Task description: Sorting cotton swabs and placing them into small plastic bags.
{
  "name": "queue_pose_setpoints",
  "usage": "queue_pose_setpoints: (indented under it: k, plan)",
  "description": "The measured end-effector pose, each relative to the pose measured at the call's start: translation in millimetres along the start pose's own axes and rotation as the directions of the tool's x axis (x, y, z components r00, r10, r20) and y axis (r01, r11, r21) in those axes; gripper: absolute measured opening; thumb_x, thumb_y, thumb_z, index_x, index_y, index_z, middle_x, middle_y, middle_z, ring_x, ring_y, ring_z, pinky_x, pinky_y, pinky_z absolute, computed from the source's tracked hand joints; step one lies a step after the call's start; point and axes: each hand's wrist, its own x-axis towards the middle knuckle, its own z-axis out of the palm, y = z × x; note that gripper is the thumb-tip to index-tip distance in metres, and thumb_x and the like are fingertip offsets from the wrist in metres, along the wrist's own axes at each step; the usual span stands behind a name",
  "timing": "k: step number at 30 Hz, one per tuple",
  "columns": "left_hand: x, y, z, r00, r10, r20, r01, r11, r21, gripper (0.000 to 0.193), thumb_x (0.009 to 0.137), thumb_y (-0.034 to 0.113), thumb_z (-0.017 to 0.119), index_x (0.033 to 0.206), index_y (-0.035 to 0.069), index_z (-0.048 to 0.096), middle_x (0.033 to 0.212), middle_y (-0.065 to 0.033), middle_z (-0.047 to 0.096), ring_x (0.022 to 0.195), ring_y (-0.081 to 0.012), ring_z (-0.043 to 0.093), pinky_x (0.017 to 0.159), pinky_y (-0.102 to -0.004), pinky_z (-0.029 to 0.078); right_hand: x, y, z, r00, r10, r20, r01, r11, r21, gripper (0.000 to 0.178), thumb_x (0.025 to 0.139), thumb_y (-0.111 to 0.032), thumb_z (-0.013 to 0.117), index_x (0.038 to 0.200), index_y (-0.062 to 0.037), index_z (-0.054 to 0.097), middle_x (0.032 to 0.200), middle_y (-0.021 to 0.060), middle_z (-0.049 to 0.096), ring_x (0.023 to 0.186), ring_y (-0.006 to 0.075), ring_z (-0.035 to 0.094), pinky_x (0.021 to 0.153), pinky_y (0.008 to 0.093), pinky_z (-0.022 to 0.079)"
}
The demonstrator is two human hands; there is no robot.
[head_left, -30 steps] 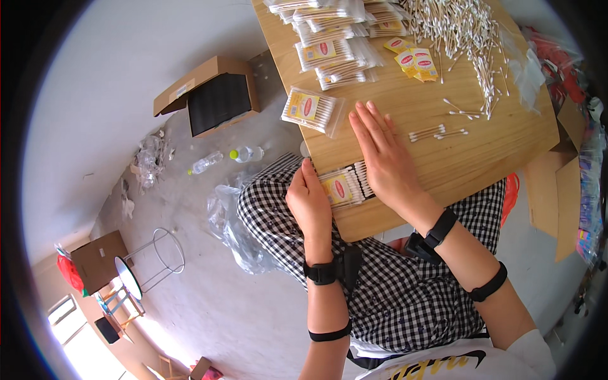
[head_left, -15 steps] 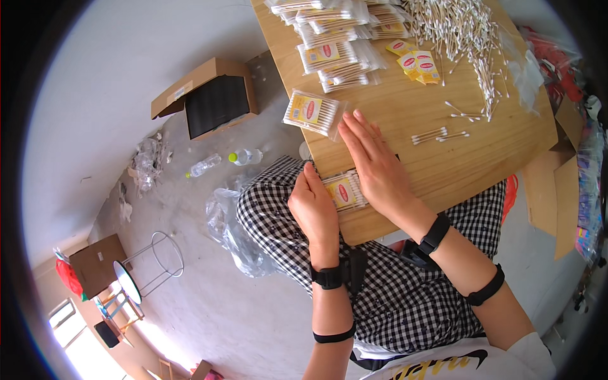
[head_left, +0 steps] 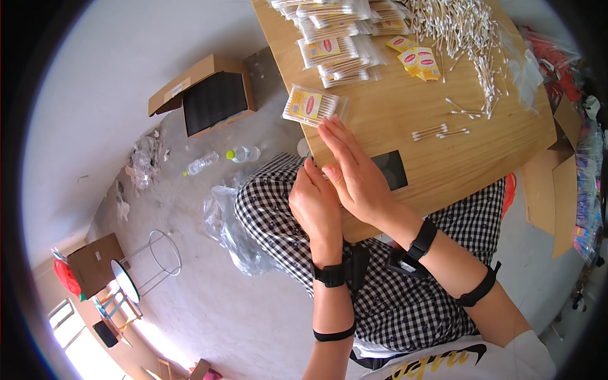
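My left hand point(head_left: 315, 206) is closed at the table's near left corner, its thumb up. It grips a small pack of cotton swabs, seen there half a second ago and now almost wholly hidden between my hands. Against it leans my right hand point(head_left: 360, 174), fingers stretched out and together, thumb near the left hand. Just beyond the right fingertips, a filled bag of cotton swabs point(head_left: 309, 105) with a yellow card lies over the table's left edge. A dark square pad point(head_left: 391, 170) lies on the table beside my right hand.
Filled swab bags point(head_left: 342, 57) are stacked at the far left of the wooden table point(head_left: 468, 161). Beside them lie yellow cards point(head_left: 419, 62) and a heap of loose swabs point(head_left: 459, 31). A few swabs point(head_left: 429, 132) lie nearer. An open cardboard box point(head_left: 212, 98) and bottles point(head_left: 244, 154) stand or lie on the floor.
My right hand has moved left and closer to my left hand, uncovering the dark pad. The pack between them has gone from plain view.
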Motion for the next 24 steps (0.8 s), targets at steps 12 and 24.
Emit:
queue_pose_setpoints:
  k: [12, 24]
  plan:
    - [2, -22, -47, 0.973, 0.178, -0.145, -0.165, 0.982, 0.097, 0.026, 0.101, 0.025, 0.052, 0.107, 0.001, 0.060, 0.091, -0.0077, 0.062, 0.082, -0.0165, 0.055, 0.071, -0.0317, 0.045, -20, 31, -67, 0.954, 0.181, -0.239, -0.080, 0.922, 0.380, 0.044, 0.100, -0.012, 0.048, 0.143, -0.0038, 0.041, 0.152, 0.0156, 0.037, 0.145, 0.0279, 0.028, 0.116, 0.0405, 0.027]
    - [-31, 87, 58, 0.694, 0.691, 0.203, -0.710, 0.703, 0.037, 0.025, 0.079, -0.002, 0.068, 0.103, 0.003, 0.065, 0.100, -0.0112, 0.062, 0.093, -0.0314, 0.057, 0.080, -0.0406, 0.048, -48, 85, -186, 0.991, 0.054, -0.122, -0.097, 0.921, -0.377, 0.029, 0.079, 0.005, 0.065, 0.105, -0.0059, 0.062, 0.108, 0.0099, 0.062, 0.111, 0.0320, 0.055, 0.096, 0.0422, 0.044]
